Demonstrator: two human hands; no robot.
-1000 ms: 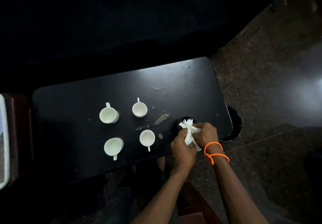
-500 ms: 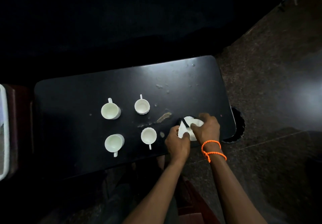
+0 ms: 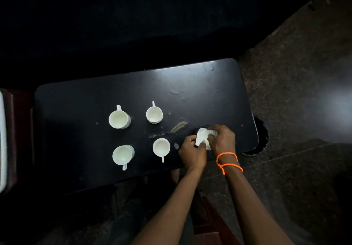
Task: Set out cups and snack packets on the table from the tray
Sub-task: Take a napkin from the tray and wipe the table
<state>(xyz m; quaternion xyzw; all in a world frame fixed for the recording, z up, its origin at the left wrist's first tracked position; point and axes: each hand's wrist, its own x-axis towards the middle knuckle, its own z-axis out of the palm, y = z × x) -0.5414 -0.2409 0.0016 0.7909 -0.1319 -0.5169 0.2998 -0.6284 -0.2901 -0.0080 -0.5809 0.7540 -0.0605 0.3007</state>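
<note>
Dark rectangular tabletop (image 3: 95, 111) carries four white handled cups (image 3: 119, 119) at 9 o'clock. Both hands, left (image 3: 192, 154) and right (image 3: 222, 140), grip white crumpled paper (image 3: 202, 137) at 4 o'clock near the edge; a slip risks dropping it.

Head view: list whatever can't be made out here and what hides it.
- Black holder, head view: mostly covered by both hands and the white paper; only a sliver of rim shows.
- Right hand fingertips: buried in the paper.
- Left hand grip: thumb side tucked under the paper.
- White object, head view: cut off by the left edge.
- Snack packets: none visible.
- Beyond the table: too dark.
</note>
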